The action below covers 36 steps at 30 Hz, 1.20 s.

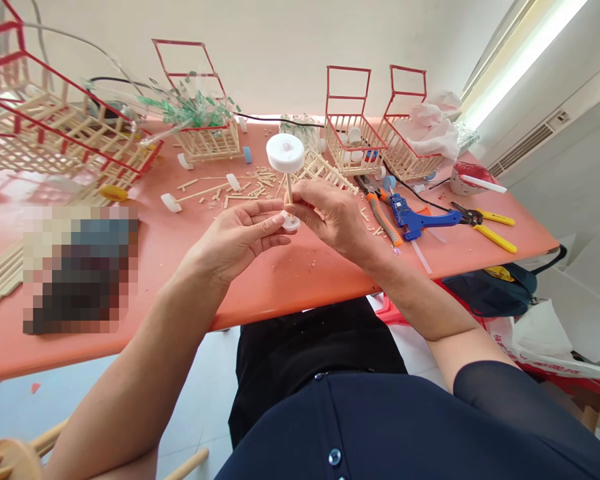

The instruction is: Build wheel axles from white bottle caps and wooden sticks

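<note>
Over the orange table (290,280) I hold a small axle upright: a thin wooden stick with a white plastic cap (285,153) on top and a smaller white cap (291,223) at the bottom. My left hand (237,237) pinches the lower cap with thumb and fingers. My right hand (333,217) grips the stick just above it. A second stick with white caps on both ends (200,193) lies on the table behind my hands, among loose stick offcuts.
Small stick carts with red frames (353,137) (410,143) (207,127) stand at the back, a larger one (55,133) at left. A blue glue gun (415,217), orange-handled pliers (383,213) and yellow-handled cutters (485,223) lie at right. A dark bag (495,290) sits beside the table.
</note>
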Each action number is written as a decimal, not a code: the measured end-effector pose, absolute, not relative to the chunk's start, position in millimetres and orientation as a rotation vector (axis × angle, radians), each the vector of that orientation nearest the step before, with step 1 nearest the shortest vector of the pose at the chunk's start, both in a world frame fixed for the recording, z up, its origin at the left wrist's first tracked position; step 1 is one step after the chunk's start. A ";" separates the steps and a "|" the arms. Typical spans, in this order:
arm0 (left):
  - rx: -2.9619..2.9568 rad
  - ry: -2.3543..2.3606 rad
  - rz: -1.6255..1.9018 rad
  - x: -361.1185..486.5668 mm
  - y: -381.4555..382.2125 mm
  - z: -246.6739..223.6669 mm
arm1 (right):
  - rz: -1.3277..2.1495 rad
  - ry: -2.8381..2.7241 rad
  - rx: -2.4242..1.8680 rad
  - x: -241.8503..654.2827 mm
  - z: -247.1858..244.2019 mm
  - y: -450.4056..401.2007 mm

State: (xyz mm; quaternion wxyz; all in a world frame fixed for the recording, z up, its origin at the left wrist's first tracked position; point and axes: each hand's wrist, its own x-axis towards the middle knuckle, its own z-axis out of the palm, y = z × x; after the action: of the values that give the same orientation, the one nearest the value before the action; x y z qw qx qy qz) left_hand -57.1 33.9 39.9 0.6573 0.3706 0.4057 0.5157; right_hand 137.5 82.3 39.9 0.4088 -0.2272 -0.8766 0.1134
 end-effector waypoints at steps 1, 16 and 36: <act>0.839 0.914 1.179 -56.8 33.9 39.8 | 0.287 -2.209 -0.572 137.4 39.5 82.4; 0.902 0.959 1.224 -53.6 32.5 38.8 | 0.252 -2.209 -0.585 135.8 34.6 84.1; 0.833 0.868 1.149 -60.7 37.5 37.7 | 0.227 -2.207 -0.539 136.8 34.0 85.4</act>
State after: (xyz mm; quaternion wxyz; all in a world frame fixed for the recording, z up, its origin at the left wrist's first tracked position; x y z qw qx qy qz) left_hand -60.7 37.5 37.7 0.6735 0.3702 0.3855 0.5107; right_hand 136.8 85.4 34.0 0.4162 -0.2145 -0.8790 0.0905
